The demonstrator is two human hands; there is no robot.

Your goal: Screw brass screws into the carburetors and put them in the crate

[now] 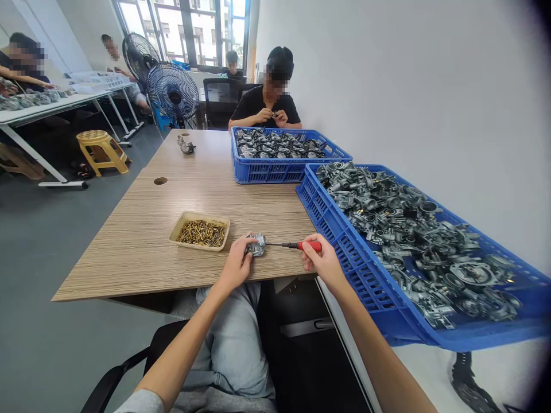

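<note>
My left hand (239,259) is closed round a small grey metal carburetor body (257,245), held at the table's near edge. In my right hand (319,258) is a screwdriver (309,246) with a red handle and a dark shaft. The shaft lies level and points left, its tip meeting the right side of the carburetor body; whether it sits inside a hole is too small to tell. Left of my left hand stands a cream plastic tub (173,234) holding many small brass parts (202,233).
A blue crate (344,252) heaped with carburetor bodies stands close on my right. Behind it is another filled blue crate (275,171). One loose carburetor (186,146) lies on the wooden table (142,241) far left. A person (267,109) works opposite; floor fans (173,94) stand beyond.
</note>
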